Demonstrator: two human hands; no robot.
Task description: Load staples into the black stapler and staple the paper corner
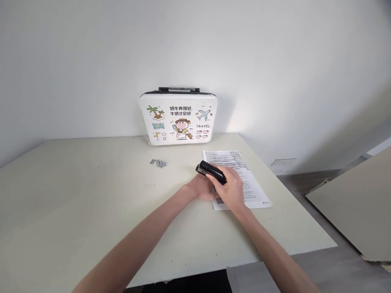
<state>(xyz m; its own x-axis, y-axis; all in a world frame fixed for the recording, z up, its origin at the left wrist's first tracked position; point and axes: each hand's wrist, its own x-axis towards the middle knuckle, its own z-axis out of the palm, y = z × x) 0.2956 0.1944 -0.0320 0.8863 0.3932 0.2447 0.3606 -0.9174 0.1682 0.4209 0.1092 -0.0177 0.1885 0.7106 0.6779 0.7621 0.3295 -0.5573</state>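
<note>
Right hand [231,188] grips long black plastic stapler [211,171] — left hand [203,188] close beneath, grip unclear; a careless squeeze could pinch it.

One head-worn view, aimed forward and down: table [76,195] is seen from above its near edge, close in; wall [91,69] is faced beyond.
</note>
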